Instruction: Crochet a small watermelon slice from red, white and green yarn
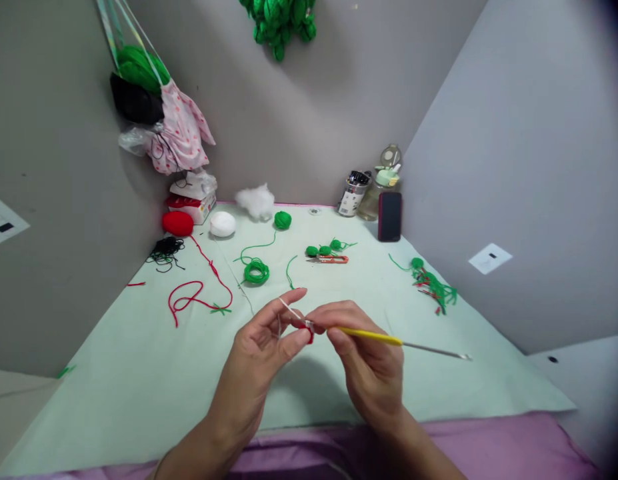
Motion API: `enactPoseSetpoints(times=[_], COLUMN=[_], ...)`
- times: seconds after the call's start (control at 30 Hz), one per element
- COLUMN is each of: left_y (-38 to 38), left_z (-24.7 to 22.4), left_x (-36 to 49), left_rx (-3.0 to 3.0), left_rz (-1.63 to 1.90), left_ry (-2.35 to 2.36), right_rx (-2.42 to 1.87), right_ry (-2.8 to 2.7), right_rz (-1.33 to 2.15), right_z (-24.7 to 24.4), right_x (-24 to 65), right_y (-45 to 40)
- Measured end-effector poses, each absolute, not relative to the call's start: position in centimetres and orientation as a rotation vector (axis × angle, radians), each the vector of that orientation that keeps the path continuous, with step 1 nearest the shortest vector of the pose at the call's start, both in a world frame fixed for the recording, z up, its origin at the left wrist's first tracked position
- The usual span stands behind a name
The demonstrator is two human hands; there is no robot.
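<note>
Left grip (261,343) pinching red piece (310,335), right grip (373,360) pinching yellow hook (376,335), front table edge (299,425) nearby

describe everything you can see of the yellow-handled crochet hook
The crochet hook has a yellow handle, plastic by its look, and a slim, silvery, metal-looking shaft that runs out to a small hooked tip on the right. It is held above the pale green tabletop, sloping slightly down toward that tip. The thumb and fingers of the right hand grip the handle. Its other end, near the small red-and-white yarn piece, is too obscured to make out.
</note>
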State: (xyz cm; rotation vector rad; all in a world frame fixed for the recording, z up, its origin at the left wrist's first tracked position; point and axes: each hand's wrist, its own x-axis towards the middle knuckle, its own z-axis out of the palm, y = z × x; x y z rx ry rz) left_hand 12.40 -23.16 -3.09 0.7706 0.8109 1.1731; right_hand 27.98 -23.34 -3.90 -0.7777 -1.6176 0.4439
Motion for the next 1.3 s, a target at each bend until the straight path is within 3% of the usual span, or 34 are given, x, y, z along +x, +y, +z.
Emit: enactPoseSetpoints(times=[0.17, 0.37, 0.7, 1.0, 1.2, 1.3], left_y=[-22.6, -22.2, -23.6, -25.1, -22.1, -21.7], left_z=[-3.1, -3.0, -2.8, 0.8, 3.1, 3.9], left_x=[12.4, 12.1, 12.2, 10.1, 3.9, 2.4], left_rx=[0.556, 0.556, 0.715, 0.574, 0.193, 0.102], left_rz=[1.077, 1.109, 1.178, 1.282, 1.799, 1.891], left_ry=[0.685, 0.726, 0.795, 0.616, 0.676, 0.578], right_rx=[-0.813, -0.726, -0.821, -0.701, -1.062, -1.491], right_ry=[-1.756, -1.308, -1.459, -1.924, -1.849, -1.727], right_rz=[0.195, 0.815, 0.784, 1.392, 0.991, 0.464], right_z=[-4.4, -4.2, -3.6, -4.0, -3.3, -3.1], right_x=[28.7, 29.0, 28.2, 29.2, 37.1, 40.8], right_y=[-23.8, -22.8, -23.2, -23.4, -22.1, -21.4])
